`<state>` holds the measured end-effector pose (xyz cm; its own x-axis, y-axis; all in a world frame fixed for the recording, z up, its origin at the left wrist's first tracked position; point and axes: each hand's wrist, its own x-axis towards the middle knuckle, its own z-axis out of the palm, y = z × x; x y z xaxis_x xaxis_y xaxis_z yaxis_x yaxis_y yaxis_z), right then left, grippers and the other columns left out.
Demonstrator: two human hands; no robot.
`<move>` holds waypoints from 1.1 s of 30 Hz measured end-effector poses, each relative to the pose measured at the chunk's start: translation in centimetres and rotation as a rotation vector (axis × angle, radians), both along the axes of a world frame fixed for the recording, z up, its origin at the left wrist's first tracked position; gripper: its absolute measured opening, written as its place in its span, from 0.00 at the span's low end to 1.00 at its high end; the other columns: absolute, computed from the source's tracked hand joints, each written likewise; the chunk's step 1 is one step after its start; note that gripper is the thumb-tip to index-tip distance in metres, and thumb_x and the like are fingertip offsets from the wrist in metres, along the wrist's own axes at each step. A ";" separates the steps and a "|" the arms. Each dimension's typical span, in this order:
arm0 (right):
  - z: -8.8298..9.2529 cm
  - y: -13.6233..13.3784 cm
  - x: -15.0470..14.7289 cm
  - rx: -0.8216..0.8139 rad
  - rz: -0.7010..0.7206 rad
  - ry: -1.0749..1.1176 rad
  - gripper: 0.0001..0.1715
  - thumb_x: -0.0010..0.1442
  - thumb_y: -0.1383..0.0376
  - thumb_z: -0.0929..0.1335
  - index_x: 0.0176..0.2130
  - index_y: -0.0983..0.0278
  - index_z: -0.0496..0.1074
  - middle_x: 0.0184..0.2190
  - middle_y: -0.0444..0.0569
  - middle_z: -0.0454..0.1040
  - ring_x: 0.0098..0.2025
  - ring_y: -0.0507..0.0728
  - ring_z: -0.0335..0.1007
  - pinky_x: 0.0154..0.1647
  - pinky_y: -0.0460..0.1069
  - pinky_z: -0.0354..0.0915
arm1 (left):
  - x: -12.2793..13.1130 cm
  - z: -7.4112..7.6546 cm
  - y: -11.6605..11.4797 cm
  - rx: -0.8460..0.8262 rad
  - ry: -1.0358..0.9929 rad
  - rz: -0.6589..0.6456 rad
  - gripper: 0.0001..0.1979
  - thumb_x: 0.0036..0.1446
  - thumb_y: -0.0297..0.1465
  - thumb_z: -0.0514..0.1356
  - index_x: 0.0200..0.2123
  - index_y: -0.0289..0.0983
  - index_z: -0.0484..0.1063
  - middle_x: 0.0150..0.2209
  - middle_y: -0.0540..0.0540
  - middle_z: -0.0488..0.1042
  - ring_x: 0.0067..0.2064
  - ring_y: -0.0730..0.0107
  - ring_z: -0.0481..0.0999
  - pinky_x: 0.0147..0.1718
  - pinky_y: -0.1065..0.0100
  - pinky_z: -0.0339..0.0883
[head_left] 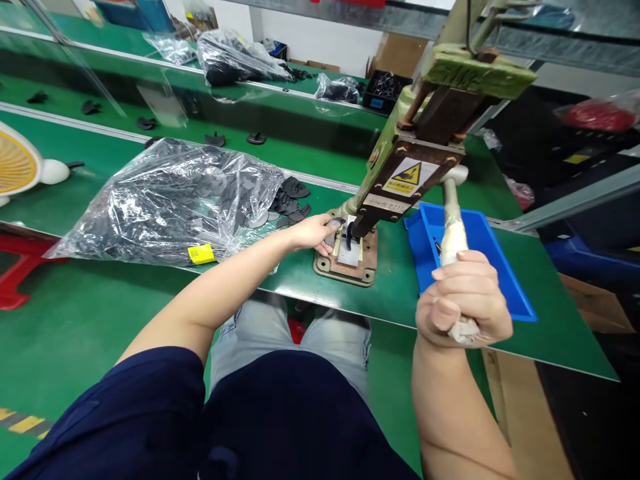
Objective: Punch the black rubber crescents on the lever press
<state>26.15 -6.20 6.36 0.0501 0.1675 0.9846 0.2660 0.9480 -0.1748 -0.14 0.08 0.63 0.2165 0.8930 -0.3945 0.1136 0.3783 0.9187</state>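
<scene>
A green hand press (407, 170) stands on the bench, its ram lowered close to the small metal plate on its base (367, 277). My right hand (465, 300) is wrapped round the press lever (454, 230), whose grip is covered in pale wrapping. At the left side of the base, my left hand (315, 233) pinches a small dark grey plastic piece (336, 222). Under the ram is a black curved part (349, 235), partly hidden by the press. Left of that hand, similar dark grey pieces (293, 200) spill from a large clear plastic bag (190, 200).
A blue tray (520, 297) sits right of the press, behind the lever. Several black parts lie along the green belt (310, 157) beyond the bench edge. A fan (23, 167) is at far left. More bags (240, 57) and a black crate (385, 93) stand at the back.
</scene>
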 end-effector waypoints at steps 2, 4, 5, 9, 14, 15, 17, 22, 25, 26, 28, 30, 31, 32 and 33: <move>-0.2 0.2 0.0 0.002 0.007 0.017 0.19 0.62 0.59 0.71 0.24 0.58 0.62 0.19 0.35 0.69 0.26 0.53 0.73 0.49 0.62 0.75 | 0.2 -0.3 0.4 0.015 0.034 0.003 0.13 0.70 0.38 0.66 0.45 0.38 0.66 0.28 0.49 0.77 0.28 0.64 0.85 0.28 0.69 0.79; -0.3 0.3 0.1 0.000 0.002 0.036 0.19 0.61 0.57 0.72 0.24 0.57 0.63 0.18 0.35 0.68 0.25 0.54 0.72 0.48 0.63 0.75 | 0.3 -0.6 0.8 0.084 0.076 0.023 0.15 0.66 0.36 0.70 0.42 0.37 0.67 0.28 0.49 0.77 0.26 0.68 0.82 0.27 0.70 0.78; -0.4 0.3 0.1 -0.001 -0.006 0.043 0.19 0.61 0.57 0.72 0.24 0.56 0.64 0.18 0.35 0.67 0.25 0.54 0.72 0.48 0.63 0.75 | 0.2 -0.8 1.0 0.131 0.093 0.040 0.15 0.64 0.35 0.72 0.40 0.37 0.68 0.27 0.50 0.77 0.24 0.70 0.80 0.26 0.71 0.78; -0.6 0.5 0.0 0.005 -0.031 0.065 0.19 0.62 0.55 0.71 0.24 0.55 0.66 0.17 0.36 0.64 0.24 0.54 0.70 0.47 0.64 0.76 | 0.0 -1.0 1.7 0.220 0.099 0.071 0.14 0.60 0.30 0.74 0.33 0.36 0.70 0.25 0.53 0.73 0.23 0.76 0.75 0.25 0.73 0.76; -0.6 1.0 -0.3 0.049 -0.026 0.103 0.26 0.61 0.54 0.72 0.20 0.57 0.59 0.15 0.36 0.63 0.22 0.53 0.69 0.44 0.62 0.75 | -0.1 -0.6 1.7 0.184 0.055 0.035 0.13 0.62 0.29 0.72 0.32 0.34 0.70 0.24 0.53 0.73 0.23 0.78 0.74 0.26 0.73 0.76; -0.6 1.0 -0.3 0.060 -0.022 0.108 0.28 0.61 0.54 0.73 0.19 0.58 0.58 0.15 0.36 0.63 0.22 0.52 0.69 0.44 0.61 0.75 | -0.1 -0.6 1.6 0.183 0.049 0.040 0.13 0.62 0.29 0.72 0.33 0.34 0.70 0.24 0.52 0.74 0.23 0.78 0.73 0.26 0.73 0.76; -0.6 1.2 -0.4 0.077 -0.014 0.122 0.30 0.61 0.54 0.73 0.19 0.59 0.56 0.14 0.37 0.63 0.22 0.52 0.69 0.43 0.60 0.74 | -0.1 -0.6 1.5 0.183 0.038 0.048 0.12 0.63 0.28 0.71 0.34 0.34 0.70 0.25 0.52 0.74 0.23 0.78 0.74 0.26 0.73 0.75; -0.7 1.6 -0.5 0.100 -0.001 0.129 0.31 0.60 0.54 0.72 0.18 0.60 0.55 0.14 0.37 0.59 0.21 0.51 0.67 0.43 0.61 0.74 | -0.2 -0.9 1.5 0.207 0.060 0.048 0.14 0.63 0.28 0.72 0.33 0.35 0.68 0.24 0.52 0.74 0.23 0.77 0.75 0.24 0.75 0.73; -0.8 2.1 -0.7 0.170 0.035 0.161 0.30 0.61 0.56 0.72 0.18 0.60 0.54 0.14 0.37 0.55 0.20 0.51 0.65 0.41 0.60 0.74 | -0.5 -1.0 1.7 0.202 0.074 0.034 0.15 0.62 0.30 0.73 0.32 0.35 0.69 0.25 0.51 0.76 0.24 0.76 0.77 0.24 0.74 0.73; -0.8 2.2 -0.8 0.189 0.046 0.169 0.30 0.61 0.56 0.72 0.18 0.60 0.54 0.13 0.37 0.55 0.20 0.51 0.65 0.40 0.59 0.73 | -0.6 -1.1 1.7 0.192 0.062 0.023 0.15 0.62 0.30 0.73 0.32 0.35 0.70 0.26 0.49 0.77 0.24 0.75 0.77 0.25 0.74 0.74; -0.8 2.4 -0.9 0.198 0.052 0.176 0.31 0.60 0.56 0.73 0.18 0.60 0.53 0.13 0.37 0.55 0.20 0.51 0.65 0.39 0.59 0.73 | -0.7 -1.2 1.8 0.170 0.032 0.004 0.14 0.62 0.30 0.73 0.34 0.34 0.71 0.27 0.47 0.79 0.25 0.74 0.79 0.25 0.73 0.74; -0.9 2.5 -0.9 0.194 0.038 0.184 0.33 0.60 0.55 0.73 0.18 0.59 0.52 0.13 0.37 0.54 0.19 0.51 0.63 0.38 0.59 0.73 | -0.7 -1.4 1.9 0.160 0.023 0.005 0.14 0.61 0.31 0.74 0.35 0.34 0.72 0.28 0.47 0.80 0.25 0.74 0.79 0.25 0.73 0.73; -0.9 2.5 -0.9 0.194 0.023 0.191 0.34 0.60 0.54 0.73 0.18 0.59 0.51 0.12 0.37 0.53 0.18 0.51 0.62 0.37 0.59 0.73 | -0.7 -1.6 1.9 0.160 0.029 0.008 0.14 0.61 0.32 0.75 0.35 0.34 0.72 0.28 0.47 0.80 0.25 0.74 0.78 0.25 0.73 0.73; -0.9 2.5 -0.9 0.195 0.007 0.197 0.34 0.60 0.53 0.73 0.18 0.59 0.50 0.12 0.37 0.53 0.17 0.51 0.61 0.36 0.59 0.72 | -0.7 -1.7 1.9 0.163 0.038 0.013 0.15 0.60 0.33 0.75 0.35 0.34 0.72 0.27 0.48 0.80 0.25 0.74 0.78 0.25 0.73 0.72; -0.9 2.6 -0.9 0.203 -0.006 0.204 0.35 0.60 0.52 0.73 0.18 0.59 0.49 0.12 0.36 0.52 0.16 0.51 0.59 0.35 0.58 0.72 | -0.6 -1.7 1.9 0.163 0.048 0.018 0.15 0.60 0.33 0.75 0.35 0.35 0.72 0.27 0.48 0.79 0.25 0.74 0.78 0.26 0.73 0.73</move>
